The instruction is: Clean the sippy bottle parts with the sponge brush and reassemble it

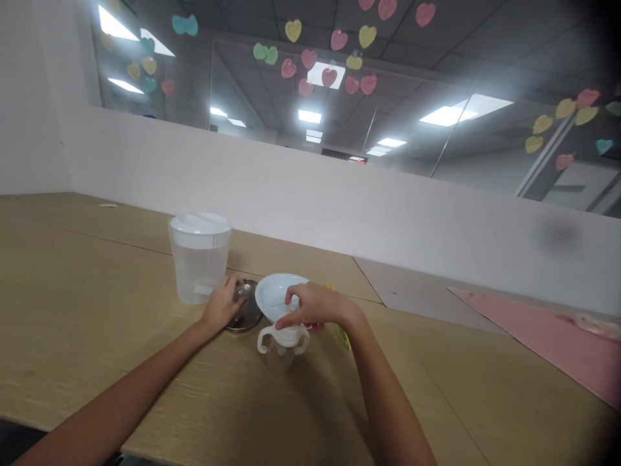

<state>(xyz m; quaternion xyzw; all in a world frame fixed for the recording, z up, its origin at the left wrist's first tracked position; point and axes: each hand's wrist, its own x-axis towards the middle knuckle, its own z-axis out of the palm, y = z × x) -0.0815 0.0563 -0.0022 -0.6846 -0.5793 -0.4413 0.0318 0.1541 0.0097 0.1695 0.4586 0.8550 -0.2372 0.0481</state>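
The cup (281, 346) stands upright on the surface (97, 323), directly in front of the white dish. Its body is clear and smooth, with a white plastic collar and two looped white handles, one to each side. The right hand (315, 304) is over the cup, its grip pinching the top of the collar between thumb and fingers. The exact contact is partly hidden by the hand.

The left hand (222, 305) lies on a steel disc (245, 317), a round, dark, polished piece flat on the surface. Its fingers (231, 285) curve over the disc's far side; the pictures do not settle whether it is gripped or merely touched. The white dish (279, 291), shallow and glossy, stands between the disc and the cup, close beside both, and appears tilted. Behind the left hand stands a jug (198, 268) of translucent ribbed plastic with a white lid, near the disc.

The surface is wood-grain laminate with visible panel seams. To the right lie a grey sheet (417, 291) and a pink sheet (538, 336). A low white partition (310, 207) runs along the far edge. Beyond it, paper hearts (330, 77) in pastel colours hang under a tiled ceiling (242, 26) with rectangular light panels.
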